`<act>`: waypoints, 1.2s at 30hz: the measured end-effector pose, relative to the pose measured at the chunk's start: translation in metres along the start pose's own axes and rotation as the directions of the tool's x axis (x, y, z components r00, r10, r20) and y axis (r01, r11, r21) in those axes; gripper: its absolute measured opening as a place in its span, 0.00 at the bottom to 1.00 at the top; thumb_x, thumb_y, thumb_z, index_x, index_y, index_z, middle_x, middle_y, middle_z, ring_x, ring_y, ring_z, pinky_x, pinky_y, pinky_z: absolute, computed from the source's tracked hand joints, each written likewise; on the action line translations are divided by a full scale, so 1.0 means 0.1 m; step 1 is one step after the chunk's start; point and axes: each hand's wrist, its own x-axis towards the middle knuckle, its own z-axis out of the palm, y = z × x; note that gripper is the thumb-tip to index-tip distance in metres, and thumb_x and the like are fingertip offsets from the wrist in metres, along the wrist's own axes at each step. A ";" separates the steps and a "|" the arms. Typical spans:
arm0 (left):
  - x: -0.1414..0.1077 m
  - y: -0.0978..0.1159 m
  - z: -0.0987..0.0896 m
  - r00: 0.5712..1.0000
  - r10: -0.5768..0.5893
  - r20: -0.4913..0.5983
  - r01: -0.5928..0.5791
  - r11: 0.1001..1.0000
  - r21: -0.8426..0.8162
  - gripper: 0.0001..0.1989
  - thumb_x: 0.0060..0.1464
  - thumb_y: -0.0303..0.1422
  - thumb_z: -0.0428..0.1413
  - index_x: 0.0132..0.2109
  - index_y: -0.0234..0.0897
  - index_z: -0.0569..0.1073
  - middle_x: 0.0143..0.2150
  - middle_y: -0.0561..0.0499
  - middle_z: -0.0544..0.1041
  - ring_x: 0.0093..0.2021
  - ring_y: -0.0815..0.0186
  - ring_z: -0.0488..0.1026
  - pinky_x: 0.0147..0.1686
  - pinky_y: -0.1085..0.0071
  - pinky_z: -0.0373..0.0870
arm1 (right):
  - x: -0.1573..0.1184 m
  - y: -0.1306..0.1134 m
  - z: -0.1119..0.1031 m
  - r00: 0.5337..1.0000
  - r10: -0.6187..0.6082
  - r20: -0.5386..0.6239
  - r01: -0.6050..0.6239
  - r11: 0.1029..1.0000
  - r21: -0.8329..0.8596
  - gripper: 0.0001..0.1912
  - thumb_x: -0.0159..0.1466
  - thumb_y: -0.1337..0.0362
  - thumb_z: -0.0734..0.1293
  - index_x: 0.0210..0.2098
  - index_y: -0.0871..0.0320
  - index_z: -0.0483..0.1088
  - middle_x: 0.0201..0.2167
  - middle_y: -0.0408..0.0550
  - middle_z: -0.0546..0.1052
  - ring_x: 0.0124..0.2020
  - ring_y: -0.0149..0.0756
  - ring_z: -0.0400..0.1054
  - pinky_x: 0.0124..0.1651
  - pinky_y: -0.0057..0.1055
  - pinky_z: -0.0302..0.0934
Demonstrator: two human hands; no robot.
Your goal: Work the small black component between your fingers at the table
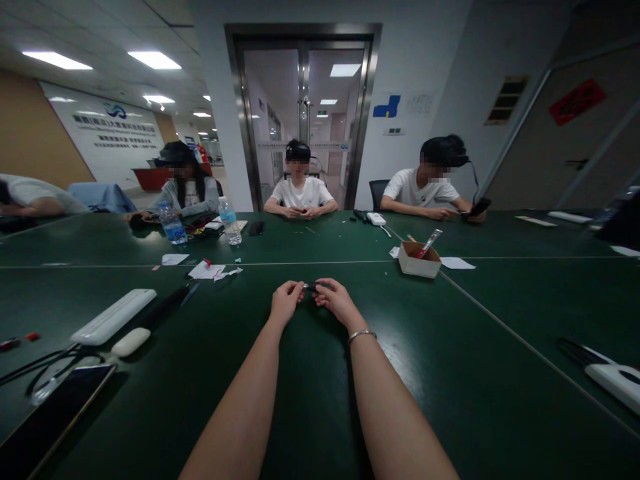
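Between my two hands is a small dark object with a silvery end [311, 287], held just above the green table [320, 373]; its exact kind is too small to make out. The fingertips of my left hand [287, 301] pinch the silvery end. My right hand [338, 301], with a bracelet [363, 335] at the wrist, grips the black end between thumb and fingers. Both forearms reach forward over the table.
A small open box [419, 265] with tools inside stands ahead to the right. Paper scraps [207, 270] and water bottles [230, 221] are ahead left. A phone [60, 413], white case [131, 342] and power bank [114, 316] lie left. Several people sit across and beside the table.
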 end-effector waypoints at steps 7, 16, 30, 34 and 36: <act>-0.04 0.04 0.00 1.000 -0.004 0.025 0.002 0.997 0.082 0.19 0.49 0.48 0.54 0.34 0.35 0.74 0.26 0.51 0.74 0.27 0.68 0.70 0.29 0.72 0.66 | 0.00 0.00 0.00 1.000 0.003 0.014 -0.002 1.000 -0.017 0.17 0.52 0.65 0.72 0.39 0.61 0.67 0.22 0.45 0.75 0.21 0.27 0.68 0.24 0.23 0.62; -0.07 0.10 -0.02 0.999 -0.023 0.030 0.018 0.989 0.150 0.20 0.50 0.49 0.52 0.32 0.35 0.74 0.25 0.51 0.73 0.26 0.68 0.69 0.28 0.72 0.64 | 0.01 0.03 -0.02 0.999 -0.012 0.038 0.014 0.999 -0.039 0.19 0.49 0.63 0.74 0.39 0.61 0.68 0.22 0.45 0.75 0.22 0.28 0.69 0.24 0.23 0.62; -0.08 0.14 0.00 0.998 0.012 -0.067 0.011 0.943 0.333 0.24 0.53 0.51 0.48 0.23 0.37 0.70 0.20 0.53 0.70 0.22 0.68 0.66 0.26 0.72 0.57 | 0.00 0.05 -0.04 0.993 -0.079 0.086 0.086 0.993 -0.076 0.21 0.48 0.62 0.74 0.40 0.60 0.68 0.23 0.44 0.75 0.24 0.29 0.69 0.26 0.24 0.61; -0.09 0.16 -0.01 0.998 -0.026 -0.053 0.041 0.946 0.321 0.24 0.52 0.51 0.48 0.21 0.37 0.69 0.19 0.54 0.68 0.21 0.68 0.64 0.25 0.72 0.56 | -0.01 0.04 -0.04 0.991 -0.097 0.093 0.104 0.992 -0.072 0.22 0.47 0.62 0.75 0.40 0.60 0.69 0.24 0.44 0.75 0.23 0.29 0.69 0.26 0.25 0.62; -0.08 0.15 -0.01 0.998 -0.056 -0.036 0.064 0.952 0.299 0.24 0.51 0.52 0.49 0.21 0.37 0.68 0.18 0.54 0.67 0.21 0.68 0.63 0.24 0.73 0.55 | -0.01 0.03 -0.03 0.990 -0.103 0.092 0.110 0.991 -0.074 0.22 0.47 0.62 0.75 0.40 0.60 0.69 0.24 0.44 0.75 0.23 0.29 0.69 0.26 0.26 0.62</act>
